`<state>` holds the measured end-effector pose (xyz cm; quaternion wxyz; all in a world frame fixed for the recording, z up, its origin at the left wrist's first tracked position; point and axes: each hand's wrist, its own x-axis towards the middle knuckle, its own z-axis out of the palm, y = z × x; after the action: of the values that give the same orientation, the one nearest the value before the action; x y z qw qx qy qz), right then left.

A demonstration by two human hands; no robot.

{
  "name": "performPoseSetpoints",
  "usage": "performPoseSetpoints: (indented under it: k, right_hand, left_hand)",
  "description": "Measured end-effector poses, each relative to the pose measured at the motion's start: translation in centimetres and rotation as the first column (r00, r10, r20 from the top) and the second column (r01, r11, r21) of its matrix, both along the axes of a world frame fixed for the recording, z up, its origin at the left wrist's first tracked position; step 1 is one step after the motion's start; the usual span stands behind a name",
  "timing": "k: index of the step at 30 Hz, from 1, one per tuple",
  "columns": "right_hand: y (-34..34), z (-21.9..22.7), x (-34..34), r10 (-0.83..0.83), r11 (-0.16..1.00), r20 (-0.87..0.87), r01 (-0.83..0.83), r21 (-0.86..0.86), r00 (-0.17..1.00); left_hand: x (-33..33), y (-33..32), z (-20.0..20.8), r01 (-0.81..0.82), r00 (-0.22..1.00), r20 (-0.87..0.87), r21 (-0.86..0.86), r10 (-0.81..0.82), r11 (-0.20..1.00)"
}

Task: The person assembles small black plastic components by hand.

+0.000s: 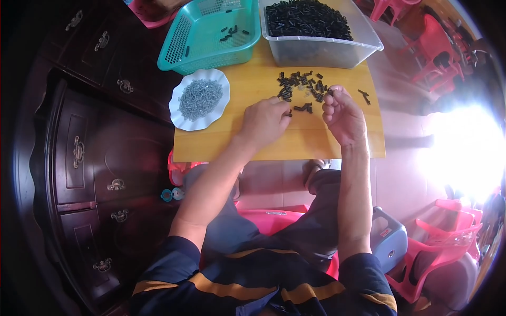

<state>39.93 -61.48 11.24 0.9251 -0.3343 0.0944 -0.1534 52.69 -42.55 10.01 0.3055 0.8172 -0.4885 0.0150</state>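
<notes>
My right hand (343, 116) is raised over the right part of the wooden table, fingers curled, with a small black tube (330, 92) pinched between thumb and fingertips. Lower and to the left, my left hand (265, 122) rests near the tabletop with its fingers bent closed. Another short black tube (289, 114) shows at its fingertips, partly covered. Just beyond both hands lies a loose pile of black tubes (303, 80). A few more tubes (304, 107) lie between the hands. Left of my left hand, a white wavy-rimmed plate (175, 111) holds a heap of small greyish, shiny pieces (200, 98).
A green perforated basket (179, 50) with several black tubes inside stands at the far left. Beside it, a clear bin (321, 52) is heaped with black tubes (308, 20). Stray tubes (365, 97) lie near the right edge of the yellow wooden table (221, 145). Dark drawers (74, 158) flank the left.
</notes>
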Motion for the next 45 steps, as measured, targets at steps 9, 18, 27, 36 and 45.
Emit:
performPoseSetpoints:
  k: [9,18,27,36,45]
  right_hand:
    - [0.0,-0.3,0.1,-0.002,1.000,-0.006,0.002,-0.010,1.000]
    - [1.3,-0.3,0.9,0.008,0.989,-0.082,-0.020,-0.148,0.997]
    - [3.3,-0.3,1.5,0.010,0.945,-0.213,-0.079,-0.319,0.977]
    - [3.9,-0.2,1.6,0.103,0.967,-0.163,-0.137,-0.214,0.981]
    - [3.9,-0.8,1.7,0.099,0.961,-0.167,-0.138,-0.241,0.981]
  left_hand:
    - [0.3,-0.4,-0.7,0.047,0.996,0.068,0.063,-0.052,0.997]
    - [0.7,0.1,1.0,0.002,0.939,-0.332,-0.251,-0.088,0.968]
    - [1.8,0.9,1.9,-0.127,0.475,-0.814,-0.438,-0.334,0.890]
    - [1.6,1.1,2.2,-0.060,0.489,-0.774,-0.488,-0.401,0.871]
    - [1.5,1.1,1.8,-0.003,0.629,-0.696,-0.448,-0.346,0.894]
